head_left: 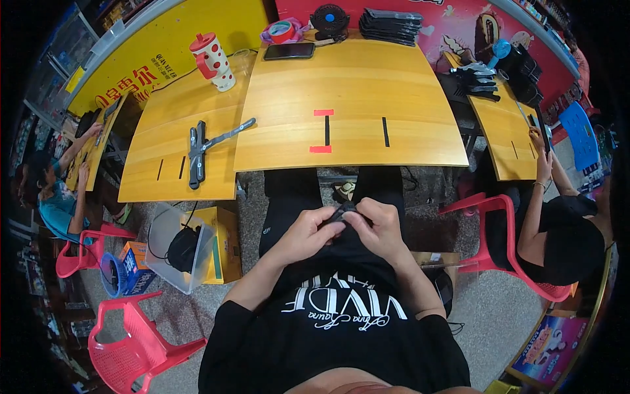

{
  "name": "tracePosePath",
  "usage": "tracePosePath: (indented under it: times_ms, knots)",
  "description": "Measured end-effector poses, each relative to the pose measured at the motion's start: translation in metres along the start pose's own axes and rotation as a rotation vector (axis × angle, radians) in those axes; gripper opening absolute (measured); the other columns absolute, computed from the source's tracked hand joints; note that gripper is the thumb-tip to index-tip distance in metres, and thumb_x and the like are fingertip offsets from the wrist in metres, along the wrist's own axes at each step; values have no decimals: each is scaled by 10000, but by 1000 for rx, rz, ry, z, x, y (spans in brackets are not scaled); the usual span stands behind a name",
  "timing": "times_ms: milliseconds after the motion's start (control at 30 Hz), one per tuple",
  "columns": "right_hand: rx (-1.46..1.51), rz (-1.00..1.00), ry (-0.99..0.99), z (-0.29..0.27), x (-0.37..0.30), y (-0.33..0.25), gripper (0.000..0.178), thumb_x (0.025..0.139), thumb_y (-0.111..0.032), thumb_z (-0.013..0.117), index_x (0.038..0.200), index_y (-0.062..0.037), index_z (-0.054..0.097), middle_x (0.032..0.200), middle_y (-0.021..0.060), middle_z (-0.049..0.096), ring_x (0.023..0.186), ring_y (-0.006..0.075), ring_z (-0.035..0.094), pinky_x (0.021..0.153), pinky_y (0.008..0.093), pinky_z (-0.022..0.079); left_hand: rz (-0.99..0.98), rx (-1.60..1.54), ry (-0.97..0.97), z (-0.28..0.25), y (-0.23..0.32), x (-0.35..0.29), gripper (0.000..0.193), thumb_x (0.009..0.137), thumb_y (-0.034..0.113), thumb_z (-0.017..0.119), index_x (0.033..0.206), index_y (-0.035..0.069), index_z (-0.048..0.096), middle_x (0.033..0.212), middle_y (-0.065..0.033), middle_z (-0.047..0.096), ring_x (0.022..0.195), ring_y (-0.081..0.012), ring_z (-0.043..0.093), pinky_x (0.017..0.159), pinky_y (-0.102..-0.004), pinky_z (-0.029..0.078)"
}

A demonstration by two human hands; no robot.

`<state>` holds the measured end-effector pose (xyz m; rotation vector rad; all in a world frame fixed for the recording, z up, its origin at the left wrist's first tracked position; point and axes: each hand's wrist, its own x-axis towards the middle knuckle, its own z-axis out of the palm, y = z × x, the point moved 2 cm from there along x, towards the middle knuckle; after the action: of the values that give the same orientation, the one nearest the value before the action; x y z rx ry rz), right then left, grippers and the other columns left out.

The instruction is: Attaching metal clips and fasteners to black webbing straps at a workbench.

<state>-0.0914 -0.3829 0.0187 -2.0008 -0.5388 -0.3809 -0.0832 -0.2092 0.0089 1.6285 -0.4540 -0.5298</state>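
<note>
Close above my lap, my left hand (308, 233) and my right hand (378, 230) meet with thumbs and fingers pinched on a small dark piece that looks like black cloth (342, 210). Most of it is covered by my fingers, so its kind cannot be made out. Beyond my hands is the front edge of a yellow wooden table (282, 125). On its top, a black strip (327, 130) runs between two pieces of red tape (321, 150). A second black strip (386, 131) lies to the right. Several long, narrow black items (197, 154) lie crossed on the left table.
A spotted tumbler (213, 62), a phone (289, 51), a small black fan (329, 21) and a stack of black items (391, 26) stand or lie at the back. A clear bin (180, 246) sits lower left. People work at left and right beside pink chairs (141, 338).
</note>
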Motion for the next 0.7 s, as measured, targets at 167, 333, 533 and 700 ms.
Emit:
tracePosePath:
  times_ms: [167,333,533,700]
  knots:
    - [130,43,63,6,1,1,273,809,-92,690,608,-7,525,525,95,462,442,225,480,418,309,340,-177,-619,-140,-8,-10,11,203,956,149,536,1062,-9,609,840,-51,641,725,-103,615,658,-243,518]
    - [-416,-439,241,5,0,-3,154,638,-36,701,650,-15,550,580,67,459,454,195,458,406,302,341,-98,-776,-13,3,-21,12,204,954,159,546,995,-10,653,816,-65,658,660,-117,599,620,-238,503]
    - [-638,-663,196,-6,1,4,181,586,-127,664,696,-32,557,619,39,469,493,152,471,431,265,340,-106,-937,47,17,-24,17,217,947,172,557,926,-21,654,805,-68,656,643,-137,593,605,-241,492]
    - [-660,-707,148,-11,6,-1,167,638,-142,674,683,-44,547,627,35,468,496,157,482,433,269,356,-137,-993,6,14,-23,21,197,946,171,548,957,-15,613,840,-82,642,685,-159,600,658,-292,500]
